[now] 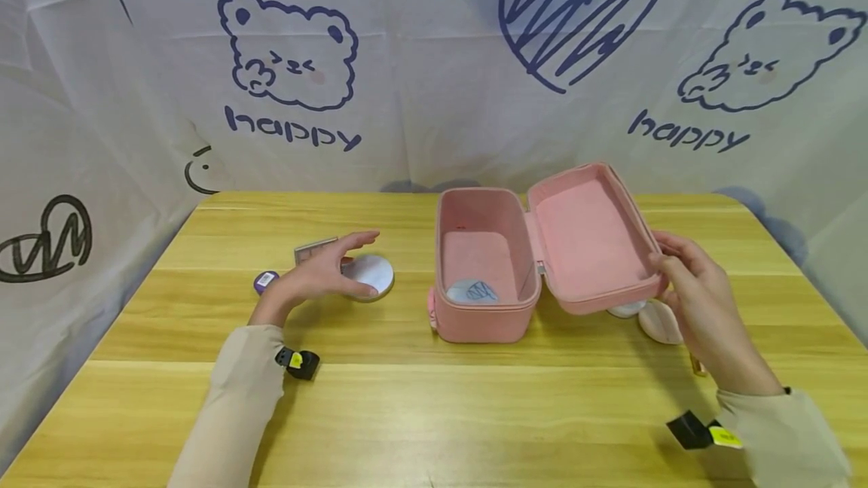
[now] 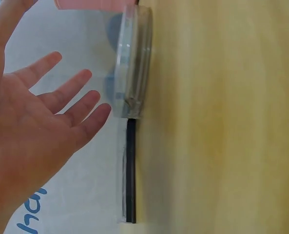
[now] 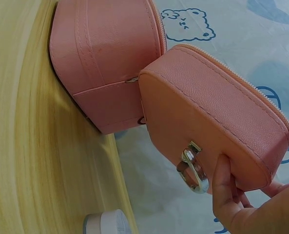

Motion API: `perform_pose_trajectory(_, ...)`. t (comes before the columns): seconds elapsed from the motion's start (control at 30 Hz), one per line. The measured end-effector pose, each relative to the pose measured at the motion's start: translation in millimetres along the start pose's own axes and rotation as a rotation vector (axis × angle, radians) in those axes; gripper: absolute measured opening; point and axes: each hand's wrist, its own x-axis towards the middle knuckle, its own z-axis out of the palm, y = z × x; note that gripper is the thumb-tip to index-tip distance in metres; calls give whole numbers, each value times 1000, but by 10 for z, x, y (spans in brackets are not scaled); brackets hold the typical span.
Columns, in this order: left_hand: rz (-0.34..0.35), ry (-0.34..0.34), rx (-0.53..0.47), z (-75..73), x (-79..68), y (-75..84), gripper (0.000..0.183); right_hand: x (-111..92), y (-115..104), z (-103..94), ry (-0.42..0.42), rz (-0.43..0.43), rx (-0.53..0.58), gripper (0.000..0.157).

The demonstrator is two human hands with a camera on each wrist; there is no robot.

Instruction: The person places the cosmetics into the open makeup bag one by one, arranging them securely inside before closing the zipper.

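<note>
A pink zip-up cosmetic case (image 1: 484,322) stands on the table with its lid (image 1: 590,236) swung out to the right. My right hand (image 1: 701,300) grips the lid's outer edge, thumb on one side and fingers on the other; the right wrist view shows a metal-ringed handle (image 3: 193,168) on the lid's outside. To the left, my left hand (image 1: 319,273) spreads its fingers over a round, flat, clear-sided container (image 1: 374,273) and holds nothing. Inside the case lies a shiny rounded piece (image 1: 472,291) showing a blue scribble.
Behind the left hand lies a flat rectangular case (image 1: 315,248), with a small purple round item (image 1: 265,282) beside it. Under the lid on the right are a white round item (image 1: 627,309), a beige round one (image 1: 661,324) and a gold-coloured piece (image 1: 697,364). A printed cloth hangs behind the table.
</note>
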Motion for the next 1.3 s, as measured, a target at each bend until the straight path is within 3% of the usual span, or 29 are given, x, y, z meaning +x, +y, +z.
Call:
perform_pose_trajectory(0.43, -38, 14, 58, 34, 38, -32, 95, 1, -13, 12, 5, 7, -12, 26)
perform_pose_trajectory(0.67, -27, -10, 151, 30, 38, -63, 101, 4, -13, 15, 9, 12, -12, 26)
perform_pose_trajectory(1.3, -23, -4, 257, 64, 72, -89, 94, 0, 0, 18, 2, 1, 6, 26)
